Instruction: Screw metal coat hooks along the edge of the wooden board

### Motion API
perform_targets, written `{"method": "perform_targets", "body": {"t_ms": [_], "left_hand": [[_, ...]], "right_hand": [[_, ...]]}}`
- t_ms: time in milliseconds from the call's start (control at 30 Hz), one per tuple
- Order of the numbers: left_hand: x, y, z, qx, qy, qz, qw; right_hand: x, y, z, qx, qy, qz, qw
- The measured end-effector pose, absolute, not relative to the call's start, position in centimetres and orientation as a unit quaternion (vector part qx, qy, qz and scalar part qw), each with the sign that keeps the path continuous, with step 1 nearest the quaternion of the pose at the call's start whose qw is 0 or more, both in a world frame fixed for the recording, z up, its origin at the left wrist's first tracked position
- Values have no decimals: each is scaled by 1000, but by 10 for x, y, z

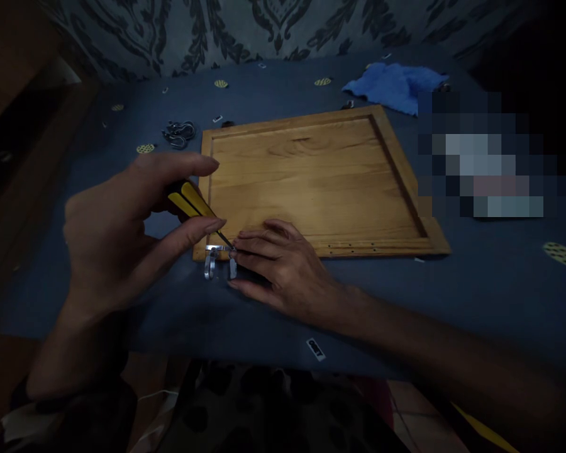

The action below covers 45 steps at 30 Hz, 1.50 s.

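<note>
My left hand (pixel 117 233) is closed around a screwdriver (pixel 188 200) with a yellow and black handle, its thumb and index finger reaching forward past the handle. The thin shaft slants down to the right, its tip at my right fingertips. My right hand (pixel 283 264) lies over the near edge of a framed wooden panel (pixel 306 182). Its index finger and thumb are at a shiny curved metal hook (pixel 233 267) on that edge. Just to the left sits another metal hook (pixel 210 264). Fingers hide the exact contact and any screw.
Several loose metal hooks (pixel 179 133) lie beyond the panel's left corner. A blue cloth (pixel 396 85) is crumpled at the back right, with a blurred-out object (pixel 490 163) below it. Small holes (pixel 351 246) run along the panel's near edge. A patterned dark blue cloth (pixel 273 327) covers the surface.
</note>
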<state>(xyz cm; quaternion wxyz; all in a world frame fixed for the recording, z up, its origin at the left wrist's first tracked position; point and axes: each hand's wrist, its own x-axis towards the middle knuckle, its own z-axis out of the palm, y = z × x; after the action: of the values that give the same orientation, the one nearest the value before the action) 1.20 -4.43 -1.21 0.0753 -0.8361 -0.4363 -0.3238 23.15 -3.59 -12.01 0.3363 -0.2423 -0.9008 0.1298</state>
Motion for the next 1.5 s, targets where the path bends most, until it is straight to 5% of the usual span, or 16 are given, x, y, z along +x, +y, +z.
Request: {"method": "perform_targets", "body": {"t_ms": [800,1033,1500], "left_hand": [[13,-40,-20,-824,-413,-384,54],[16,-44,-22,-791,-444,-416,-62],[15,-39,-18,-847,-379,-373,9]], "right_hand": [[231,-36,-120,-245,-900,138,332],[232,-35,-120,-242,-901,141,332],[231,-36,-119,-237,-901,127,342]]}}
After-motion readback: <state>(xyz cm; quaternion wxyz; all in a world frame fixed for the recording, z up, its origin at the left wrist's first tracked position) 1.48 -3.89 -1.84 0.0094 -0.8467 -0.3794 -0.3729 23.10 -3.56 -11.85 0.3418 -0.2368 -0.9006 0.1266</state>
